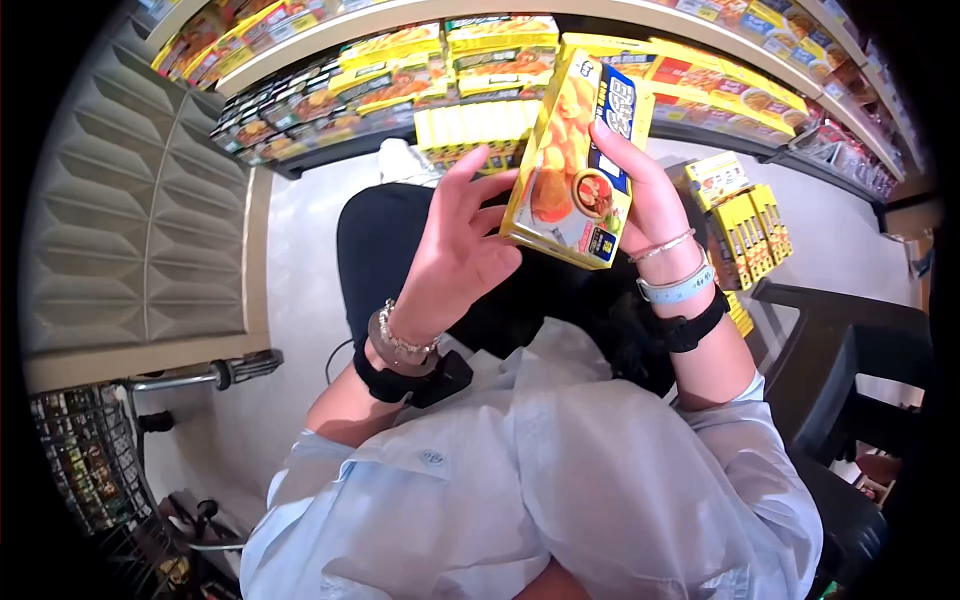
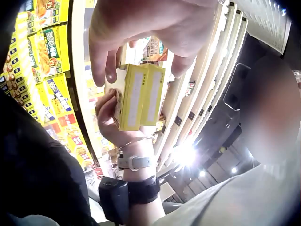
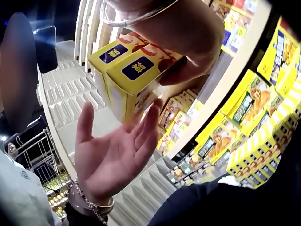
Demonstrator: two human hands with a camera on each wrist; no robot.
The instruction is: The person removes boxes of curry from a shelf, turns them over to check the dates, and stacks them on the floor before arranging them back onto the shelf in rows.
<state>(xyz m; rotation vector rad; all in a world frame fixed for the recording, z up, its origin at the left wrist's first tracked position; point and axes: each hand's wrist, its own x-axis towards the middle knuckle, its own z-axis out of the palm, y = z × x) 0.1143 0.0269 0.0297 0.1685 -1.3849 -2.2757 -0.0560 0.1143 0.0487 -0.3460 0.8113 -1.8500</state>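
Two yellow boxes (image 1: 570, 160), stacked face to face, are gripped by the right hand (image 1: 650, 195), its thumb lying over the printed front and a dish picture facing up. In the left wrist view the pair of boxes (image 2: 141, 96) shows its narrow sides; in the right wrist view the boxes (image 3: 127, 70) show their ends with dark blue labels. The left hand (image 1: 465, 240) is beside the boxes' lower left edge, palm turned up and fingers spread, slightly bent. In the right wrist view the left hand (image 3: 117, 155) has its fingertips close to the boxes; contact cannot be told.
Shelves of yellow boxes (image 1: 500, 60) run across the front. A row of yellow boxes (image 1: 475, 125) stands low before them. More boxes (image 1: 745, 230) are stacked on the floor at right, near a black stool (image 1: 850, 350). A wire cart (image 1: 90, 460) is at lower left.
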